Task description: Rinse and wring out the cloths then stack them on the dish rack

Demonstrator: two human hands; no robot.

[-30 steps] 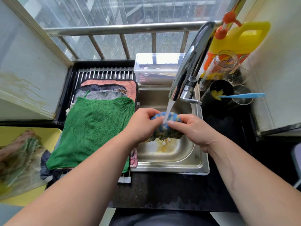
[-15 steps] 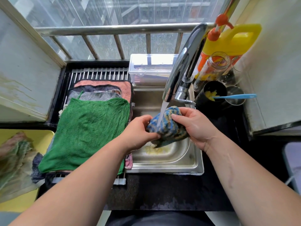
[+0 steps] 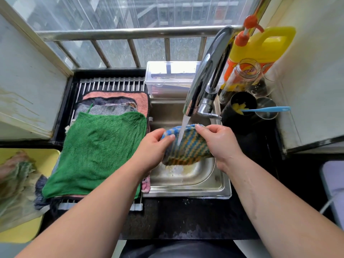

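Note:
A blue, yellow and orange striped cloth [image 3: 188,148] is stretched between both hands over the steel sink [image 3: 188,185]. Water from the chrome faucet [image 3: 206,75] runs onto its middle. My left hand [image 3: 153,146] pinches the cloth's left edge, and my right hand [image 3: 219,140] grips its right edge. On the dish rack [image 3: 111,84] to the left lies a stack of cloths, with a green cloth [image 3: 98,151] on top, grey and dark ones beneath, and a pink cloth [image 3: 128,97] at the back.
A yellow tray [image 3: 46,157] at the far left holds several crumpled cloths [image 3: 14,183]. A clear plastic box [image 3: 171,79] stands behind the sink. To the right are a yellow detergent jug [image 3: 264,45], a glass jar [image 3: 242,75] and cups with a blue utensil [image 3: 268,109].
The cloth was bunched up between both hands a second ago; now it is spread out flat under the running water, with the hands further apart.

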